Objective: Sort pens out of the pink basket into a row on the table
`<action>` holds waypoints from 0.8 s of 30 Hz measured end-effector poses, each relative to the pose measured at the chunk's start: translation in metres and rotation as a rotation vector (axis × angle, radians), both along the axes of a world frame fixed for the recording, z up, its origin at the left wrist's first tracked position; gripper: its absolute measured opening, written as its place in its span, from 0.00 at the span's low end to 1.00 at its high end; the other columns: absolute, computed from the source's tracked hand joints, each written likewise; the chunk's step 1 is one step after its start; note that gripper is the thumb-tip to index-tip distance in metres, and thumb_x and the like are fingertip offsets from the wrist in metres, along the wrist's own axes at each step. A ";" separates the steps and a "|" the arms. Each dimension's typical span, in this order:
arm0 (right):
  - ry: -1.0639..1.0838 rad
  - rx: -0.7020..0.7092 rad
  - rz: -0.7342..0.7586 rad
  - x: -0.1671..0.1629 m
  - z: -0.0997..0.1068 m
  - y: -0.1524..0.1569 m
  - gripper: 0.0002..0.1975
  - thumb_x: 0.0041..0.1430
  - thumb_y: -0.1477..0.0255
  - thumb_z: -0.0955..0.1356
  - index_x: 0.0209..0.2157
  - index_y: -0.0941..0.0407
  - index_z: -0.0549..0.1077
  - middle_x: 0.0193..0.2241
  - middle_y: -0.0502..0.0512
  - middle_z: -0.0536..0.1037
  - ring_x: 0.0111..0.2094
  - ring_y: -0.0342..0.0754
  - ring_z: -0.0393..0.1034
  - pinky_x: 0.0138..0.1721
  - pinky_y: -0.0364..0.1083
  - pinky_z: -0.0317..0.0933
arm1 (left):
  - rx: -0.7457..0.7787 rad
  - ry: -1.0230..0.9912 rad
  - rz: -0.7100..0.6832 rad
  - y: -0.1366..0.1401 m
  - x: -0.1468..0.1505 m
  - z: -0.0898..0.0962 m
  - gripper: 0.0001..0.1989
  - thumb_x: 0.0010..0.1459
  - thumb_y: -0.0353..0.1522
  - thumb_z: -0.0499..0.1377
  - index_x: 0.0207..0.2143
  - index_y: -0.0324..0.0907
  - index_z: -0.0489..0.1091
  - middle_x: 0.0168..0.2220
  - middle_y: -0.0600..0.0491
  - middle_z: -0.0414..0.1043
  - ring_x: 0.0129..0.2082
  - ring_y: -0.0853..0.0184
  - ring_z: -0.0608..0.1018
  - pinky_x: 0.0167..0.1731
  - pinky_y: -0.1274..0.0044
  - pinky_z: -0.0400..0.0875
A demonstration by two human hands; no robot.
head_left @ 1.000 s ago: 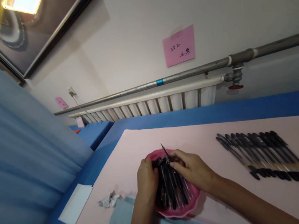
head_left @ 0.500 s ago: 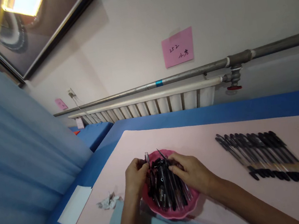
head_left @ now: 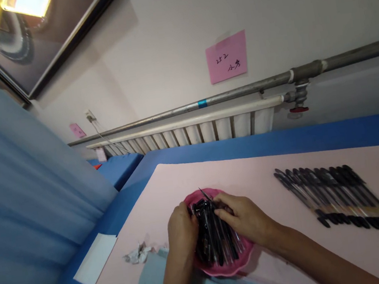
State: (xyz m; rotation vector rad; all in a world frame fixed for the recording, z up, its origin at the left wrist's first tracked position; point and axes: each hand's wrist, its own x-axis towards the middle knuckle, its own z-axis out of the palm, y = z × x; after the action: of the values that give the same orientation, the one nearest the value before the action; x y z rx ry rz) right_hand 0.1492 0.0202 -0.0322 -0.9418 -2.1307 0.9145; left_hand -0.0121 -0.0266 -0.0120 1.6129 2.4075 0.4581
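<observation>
A pink scalloped bowl (head_left: 227, 269) holds a heap of black and clear pen parts (head_left: 213, 236). At its left side my left hand (head_left: 182, 231) is closed, back towards me, its fingertips over the bowl and partly hidden. What it holds cannot be made out. My right hand (head_left: 239, 212), over the right rim, pinches a slim dark pen (head_left: 206, 194) whose pointed tip sticks out towards the upper left. Farther right, a row of capped black pens (head_left: 336, 197) lies side by side on the pink sheet (head_left: 249, 171).
Crumpled whitish wrapping (head_left: 138, 253) lies left of the bowl, and a white paper (head_left: 95, 260) near the left edge. Light-blue cloth (head_left: 145, 283) lies at the front. Behind the blue-topped table (head_left: 297, 139) run a radiator (head_left: 195, 134) and a pipe. A blue curtain (head_left: 26, 205) hangs left.
My left hand has shifted right and turned over the bowl; the small clear piece that stood up from its fingers no longer shows there. My right hand stays almost still with the pen.
</observation>
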 end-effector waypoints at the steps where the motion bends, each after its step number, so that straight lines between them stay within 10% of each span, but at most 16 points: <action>1: -0.001 0.003 -0.001 0.000 0.000 0.000 0.06 0.55 0.75 0.62 0.34 0.53 0.69 0.30 0.49 0.76 0.30 0.45 0.70 0.31 0.44 0.61 | 0.005 -0.018 -0.011 0.000 0.000 0.000 0.11 0.51 0.28 0.53 0.38 0.39 0.70 0.36 0.46 0.75 0.35 0.63 0.74 0.33 0.76 0.61; 24: -0.033 0.033 -0.020 -0.001 0.003 -0.002 0.07 0.54 0.74 0.62 0.34 0.53 0.70 0.30 0.49 0.77 0.30 0.46 0.70 0.30 0.43 0.60 | -0.055 0.015 -0.090 0.010 0.016 -0.011 0.12 0.49 0.27 0.53 0.35 0.38 0.74 0.41 0.42 0.70 0.39 0.59 0.74 0.40 0.71 0.64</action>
State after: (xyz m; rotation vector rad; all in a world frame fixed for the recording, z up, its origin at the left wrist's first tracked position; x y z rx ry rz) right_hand 0.1481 0.0185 -0.0290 -0.9658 -2.1542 0.8569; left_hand 0.0035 -0.0166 -0.0230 1.6985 2.3253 0.3628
